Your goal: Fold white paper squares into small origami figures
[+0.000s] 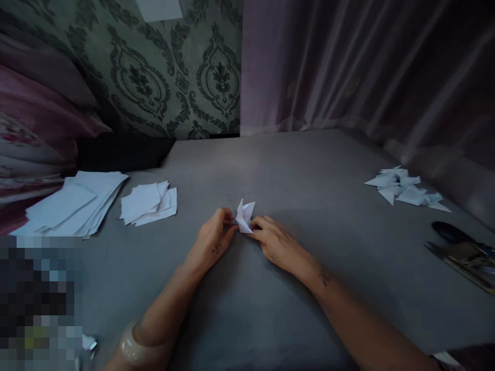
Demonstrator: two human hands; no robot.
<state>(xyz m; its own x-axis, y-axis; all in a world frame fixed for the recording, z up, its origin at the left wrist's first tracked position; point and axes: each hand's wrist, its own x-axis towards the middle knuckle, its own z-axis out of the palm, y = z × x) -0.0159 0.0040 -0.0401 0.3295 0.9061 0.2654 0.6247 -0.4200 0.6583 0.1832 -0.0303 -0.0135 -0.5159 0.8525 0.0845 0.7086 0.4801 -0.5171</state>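
Origami figure: one small white paper piece (244, 218) with sharp points standing up, between my two hands near the middle of the grey surface (290, 170)
My right hand (279, 243): thumb and fingers pinched on the figure's lower right side, the other fingers curled in behind
My left hand (214, 234): fingertips and thumb close together at the figure's left edge; I cannot tell whether they grip it or only touch it
Wrists: small dark marks (324, 277) on my skin, and a pale, glossy bangle (141, 348) round my left forearm
Paper squares: a loose little stack (145, 203) to the left of my left hand, its edges fanned unevenly
Larger sheets: a thicker white pile (77, 201) just beyond the squares, slewed to one side
Folded figures: a heap of pointed white paper pieces (404, 188) off to the right, well apart from my hands
Tools: a dark cluster (464, 252) at the right edge, nearer me than the heap, too dim to name
Far side: green damask wallpaper (143, 85) with a white sheet (160, 9) on it, and a mauve curtain (309, 67) falling in folds along the right
Left edge: pink floral cloth (23, 123) beside something flat and black (119, 152)
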